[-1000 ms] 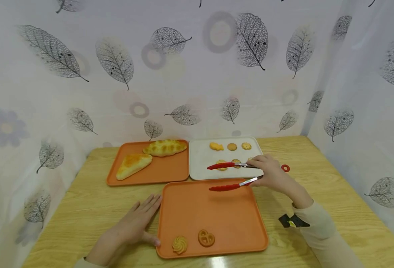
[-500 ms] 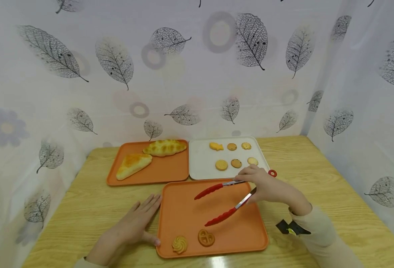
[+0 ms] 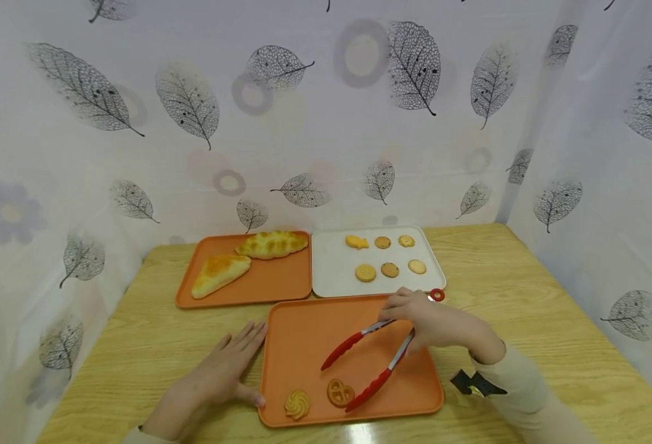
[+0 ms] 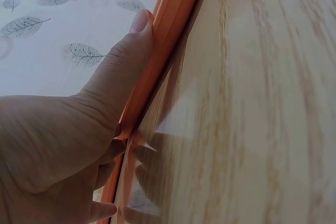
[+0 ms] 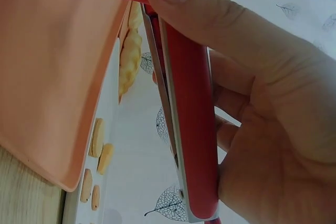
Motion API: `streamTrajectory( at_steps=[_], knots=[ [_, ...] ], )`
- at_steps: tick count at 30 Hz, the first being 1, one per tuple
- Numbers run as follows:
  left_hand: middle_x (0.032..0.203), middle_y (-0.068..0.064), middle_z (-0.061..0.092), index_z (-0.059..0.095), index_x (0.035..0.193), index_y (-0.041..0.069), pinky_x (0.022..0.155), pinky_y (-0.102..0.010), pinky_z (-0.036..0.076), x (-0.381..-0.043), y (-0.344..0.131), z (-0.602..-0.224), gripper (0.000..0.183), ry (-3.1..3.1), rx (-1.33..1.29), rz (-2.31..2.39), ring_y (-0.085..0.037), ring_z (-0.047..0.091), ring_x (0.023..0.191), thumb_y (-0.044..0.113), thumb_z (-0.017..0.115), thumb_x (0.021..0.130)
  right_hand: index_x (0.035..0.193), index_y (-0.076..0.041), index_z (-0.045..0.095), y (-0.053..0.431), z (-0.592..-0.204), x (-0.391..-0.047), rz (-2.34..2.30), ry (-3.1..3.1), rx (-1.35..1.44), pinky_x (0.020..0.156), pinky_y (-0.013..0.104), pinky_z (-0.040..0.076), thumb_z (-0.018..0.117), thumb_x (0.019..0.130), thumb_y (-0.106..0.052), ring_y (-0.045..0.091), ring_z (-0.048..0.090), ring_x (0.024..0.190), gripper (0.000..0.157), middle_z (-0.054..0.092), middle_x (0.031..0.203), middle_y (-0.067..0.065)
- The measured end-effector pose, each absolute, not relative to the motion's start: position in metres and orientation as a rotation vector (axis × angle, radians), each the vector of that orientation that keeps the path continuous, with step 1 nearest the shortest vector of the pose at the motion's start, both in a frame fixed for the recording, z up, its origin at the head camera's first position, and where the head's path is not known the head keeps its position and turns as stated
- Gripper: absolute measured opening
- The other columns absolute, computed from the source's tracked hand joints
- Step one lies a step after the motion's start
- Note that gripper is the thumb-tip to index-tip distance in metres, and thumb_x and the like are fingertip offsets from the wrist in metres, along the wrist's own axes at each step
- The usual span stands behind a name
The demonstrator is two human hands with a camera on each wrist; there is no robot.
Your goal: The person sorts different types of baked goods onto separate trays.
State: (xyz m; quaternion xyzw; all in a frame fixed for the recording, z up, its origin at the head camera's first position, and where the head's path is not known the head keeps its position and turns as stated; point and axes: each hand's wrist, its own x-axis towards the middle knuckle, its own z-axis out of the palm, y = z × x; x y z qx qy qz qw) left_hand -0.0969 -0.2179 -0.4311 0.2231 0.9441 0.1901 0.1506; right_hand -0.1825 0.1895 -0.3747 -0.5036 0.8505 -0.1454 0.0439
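Note:
My right hand [image 3: 423, 317] grips red-tipped tongs [image 3: 369, 390] by their handles; its thumb lies along the red handle in the right wrist view. The spread tips reach down over the near orange tray [image 3: 304, 327]. One tip is close beside a pretzel-shaped cookie [image 3: 337, 393], the other beyond it; whether they touch it I cannot tell. A swirl cookie [image 3: 297, 404] lies to its left. My left hand [image 3: 215, 373] rests at that tray's left edge with straight fingers, and in the left wrist view the thumb [image 4: 137, 24] touches the rim.
Behind stands a white tray [image 3: 331, 283] with several cookies, including a fish-shaped one [image 3: 356, 242]. Left of it, another orange tray [image 3: 273, 290] bears a triangular pastry [image 3: 219, 275] and a long bread [image 3: 273, 245]. A leaf-printed curtain [image 3: 315, 123] surrounds the wooden table [image 3: 498, 271].
My right hand has brought the tongs from over the white tray toward me, down to the pretzel-shaped cookie, tips still apart. The left hand has stayed put.

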Motion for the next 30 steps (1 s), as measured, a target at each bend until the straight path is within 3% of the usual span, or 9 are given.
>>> streamTrajectory(
  at_steps=[8,20,30],
  knots=[
    [0.163,-0.019,0.013,0.013,0.157,0.004,0.112,-0.071,0.017,-0.0975,-0.2185,-0.4308,0.13,2.714,0.647,0.536,-0.04,0.012,0.151,0.077,0.064,0.062,0.11,-0.02,0.071,0.1842,-0.3766,-0.1783,-0.34,2.629,-1.54,0.088,0.038,0.048,0.092,0.057,-0.025,0.012,0.054,0.102,0.058,0.068,0.108,-0.009],
    [0.163,-0.018,0.013,0.012,0.157,0.004,0.111,-0.072,0.017,-0.0981,-0.2189,-0.4324,0.129,2.709,0.66,0.552,-0.041,0.011,0.151,0.076,0.064,0.063,0.107,-0.02,0.073,0.1851,-0.3781,-0.1799,-0.373,2.665,-1.628,0.075,0.028,0.045,0.089,0.062,-0.038,0.01,0.054,0.093,0.051,0.07,0.1,-0.009],
    [0.163,-0.019,0.014,0.012,0.157,0.004,0.111,-0.072,0.018,-0.098,-0.219,-0.4331,0.129,2.713,0.66,0.548,-0.041,0.012,0.151,0.076,0.065,0.063,0.105,-0.019,0.074,0.1879,-0.3741,-0.1801,-0.392,2.688,-1.527,0.07,0.023,0.035,0.091,0.06,-0.033,0.011,0.053,0.094,0.05,0.069,0.102,-0.008]
  ],
)
